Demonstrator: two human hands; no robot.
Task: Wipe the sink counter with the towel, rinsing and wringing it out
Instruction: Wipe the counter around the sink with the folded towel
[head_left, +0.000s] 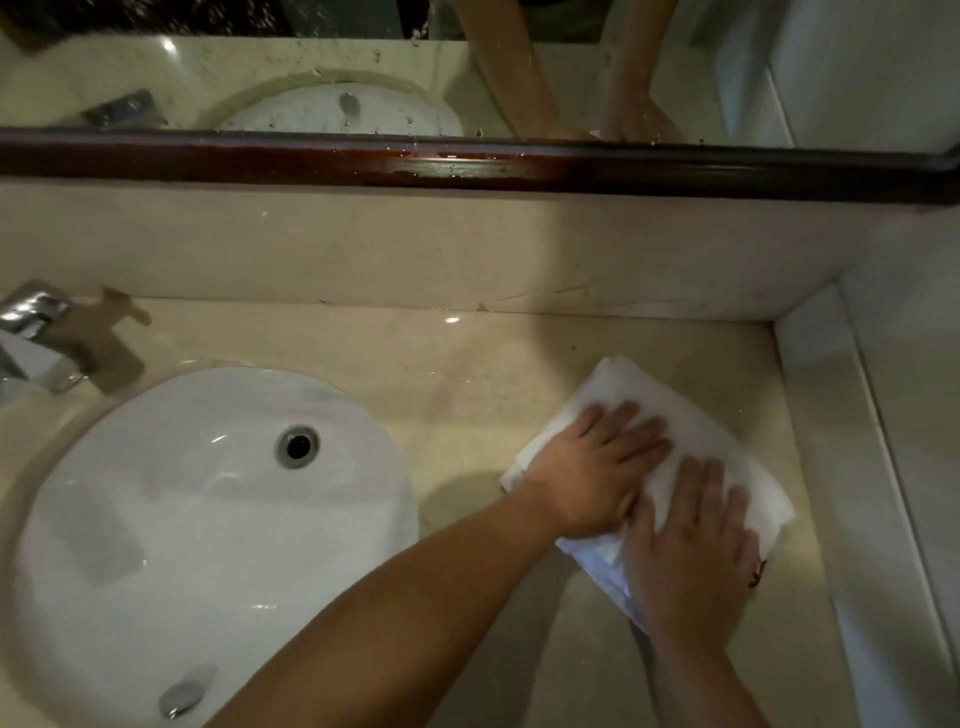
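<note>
Faucet (36, 338): cut off by the left edge; spout end not shown. Towel (623, 387): middle covered by the left hand (592, 475) and right hand (693, 556); fold count cannot be told. Small red mark at the right hand's outer edge: too small to be identified. Sink basin (208, 519): near rim hidden by the left forearm and cropped below. Mirror (519, 78): cropped above; arms reflected only.

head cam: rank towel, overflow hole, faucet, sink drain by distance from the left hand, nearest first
1. towel: directly under the left hand, which presses flat on it, on the counter right of the basin.
2. overflow hole: to the hand's left, on the basin's far wall.
3. sink drain: lower left, at the basin's near side.
4. faucet: far left edge, behind the basin.
</note>
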